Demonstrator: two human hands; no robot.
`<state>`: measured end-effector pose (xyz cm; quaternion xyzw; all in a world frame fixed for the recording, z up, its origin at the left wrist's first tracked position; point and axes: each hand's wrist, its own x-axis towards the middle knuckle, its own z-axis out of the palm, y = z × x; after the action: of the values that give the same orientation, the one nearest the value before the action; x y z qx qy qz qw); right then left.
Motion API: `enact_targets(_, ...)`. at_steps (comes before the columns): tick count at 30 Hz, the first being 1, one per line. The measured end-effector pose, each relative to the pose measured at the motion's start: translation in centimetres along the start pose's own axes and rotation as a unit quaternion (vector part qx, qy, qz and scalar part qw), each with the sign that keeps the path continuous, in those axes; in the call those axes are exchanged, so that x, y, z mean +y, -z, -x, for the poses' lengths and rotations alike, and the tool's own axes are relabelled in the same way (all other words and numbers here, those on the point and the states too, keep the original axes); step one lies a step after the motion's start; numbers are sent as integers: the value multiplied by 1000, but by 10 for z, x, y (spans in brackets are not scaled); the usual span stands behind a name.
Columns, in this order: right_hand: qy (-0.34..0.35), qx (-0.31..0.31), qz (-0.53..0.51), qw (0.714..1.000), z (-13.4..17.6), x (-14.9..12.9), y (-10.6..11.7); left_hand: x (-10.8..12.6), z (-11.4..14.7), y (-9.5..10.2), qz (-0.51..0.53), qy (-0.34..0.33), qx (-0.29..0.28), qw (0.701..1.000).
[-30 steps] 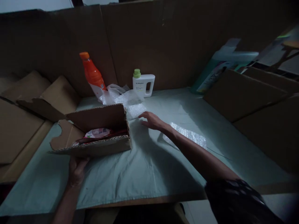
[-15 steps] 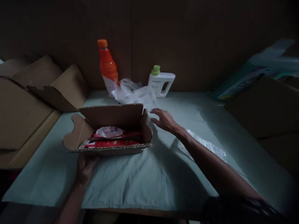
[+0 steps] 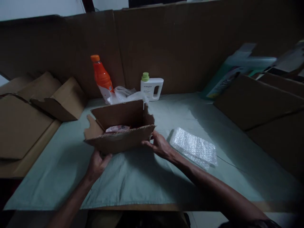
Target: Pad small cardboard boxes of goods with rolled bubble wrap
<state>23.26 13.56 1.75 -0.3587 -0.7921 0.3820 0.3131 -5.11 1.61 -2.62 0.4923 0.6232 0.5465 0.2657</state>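
Observation:
An open cardboard box [image 3: 123,139] is held slightly tilted over the green cloth, between both hands. My left hand [image 3: 97,164] grips it from below at its near left side; some of the fingers are hidden under the box. Its lower right corner is gripped by my right hand [image 3: 159,145], thumb on the near face and the other fingers behind. Inside the box a pale printed packet [image 3: 117,128] shows above the near wall. The rest of the contents is hidden by that wall.
Folded bubble wrap [image 3: 193,145] lies right of the box. Behind stand an orange bottle [image 3: 102,76], crumpled clear wrap [image 3: 125,95] and a white jug [image 3: 148,88] with a green cap. Cardboard boxes [image 3: 23,126] flank the left, another box [image 3: 258,101] and a teal bottle [image 3: 223,77] the right.
My right hand has come down from beside the box onto its right corner. The box has turned, and its near wall now hides the red packets. The view has tilted up and shifted right.

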Motion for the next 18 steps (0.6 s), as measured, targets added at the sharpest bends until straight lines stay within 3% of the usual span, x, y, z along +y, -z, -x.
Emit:
enact_targets(5,-75,53,22,995,-12,44,55,12,-71,-64,11,-14,-60,998)
enact_targets(9,-89,79,45,992,-41,65,68,14,-116,-98,13,-24,-59,998)
enact_targets(11,-84,73,46,993,-54,68,67,13,-123,-101,6,-24,-51,998)
enact_targets(14,-75,35,39,996,-53,65,75,11,-112,-90,-5,-8,-52,999)
enact_targets(18,-97,50,100,989,-2,63,121,2,-64,-53,-16,46,-48,998)
